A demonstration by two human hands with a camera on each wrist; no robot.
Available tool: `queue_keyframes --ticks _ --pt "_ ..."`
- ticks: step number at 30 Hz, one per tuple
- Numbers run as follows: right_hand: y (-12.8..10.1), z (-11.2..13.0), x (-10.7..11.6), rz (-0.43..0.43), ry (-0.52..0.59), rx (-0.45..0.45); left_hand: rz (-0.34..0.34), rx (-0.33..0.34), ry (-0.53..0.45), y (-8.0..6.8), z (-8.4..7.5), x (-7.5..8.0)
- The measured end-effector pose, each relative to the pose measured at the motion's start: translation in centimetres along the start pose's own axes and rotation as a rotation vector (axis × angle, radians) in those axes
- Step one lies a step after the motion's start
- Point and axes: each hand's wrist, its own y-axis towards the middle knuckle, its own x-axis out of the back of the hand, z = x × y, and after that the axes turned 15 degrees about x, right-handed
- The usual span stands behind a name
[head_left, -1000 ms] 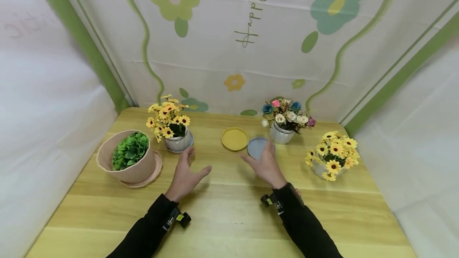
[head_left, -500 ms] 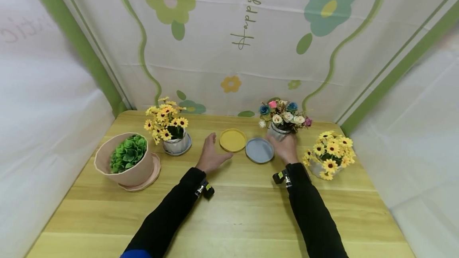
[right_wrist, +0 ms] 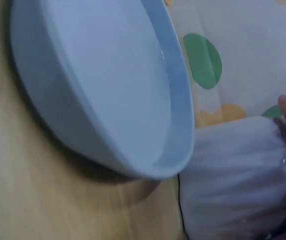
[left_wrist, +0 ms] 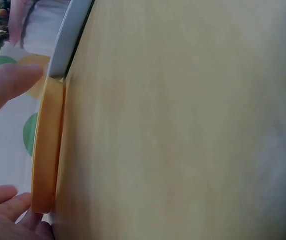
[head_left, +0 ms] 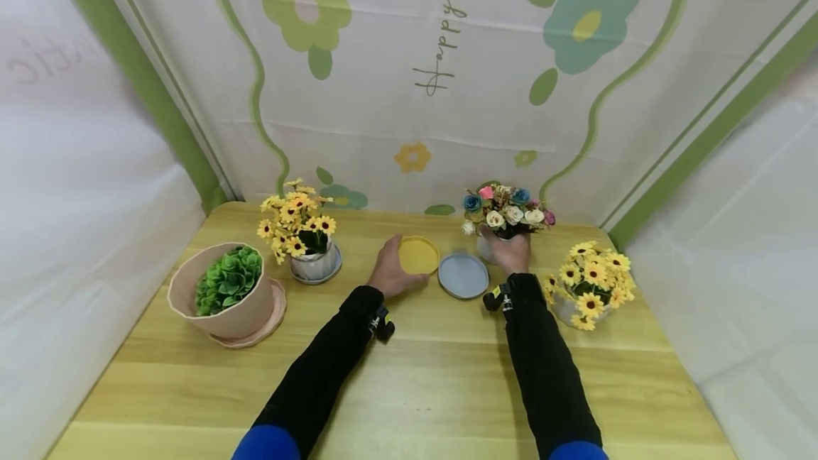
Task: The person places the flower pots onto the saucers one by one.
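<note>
The left hand (head_left: 391,272) curls its fingers round the rim of the yellow saucer (head_left: 418,255), which lies flat on the table (head_left: 415,375). The right hand (head_left: 511,253) wraps round the white pot of mixed flowers (head_left: 508,210) – not yet lifted, it seems. The blue saucer (head_left: 463,275) between them stands empty, so the work looks only begun.
</note>
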Motion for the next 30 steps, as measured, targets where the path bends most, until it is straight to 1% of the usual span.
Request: queue_keyframes --ticks 4,8,11,15,22,25,30 --pt "-0.1 0.0 0.2 0.035 0.003 -0.014 -0.012 -0.012 0.024 0.4 0.0 -0.2" --pt "-0.4 0.0 0.1 0.032 0.019 -0.011 -0.031 -0.025 0.018 0.6 0.1 -0.4" --pt "-0.4 0.0 0.1 0.025 0.019 -0.014 -0.025 -0.021 0.025 0.6 0.0 -0.4" --pt "-0.2 -0.1 0.1 0.024 0.033 0.005 -0.014 -0.015 0.044 0.6 -0.1 -0.3" --pt "-0.2 -0.1 0.0 0.027 0.069 0.044 -0.017 0.005 0.070 0.2 0.0 -0.2" --pt "-0.2 0.0 0.1 0.039 0.077 0.039 -0.014 0.017 0.074 0.0 0.0 -0.2" --pt "-0.3 0.1 0.4 0.071 0.076 0.012 -0.003 0.008 0.082 -0.7 0.1 -0.2"
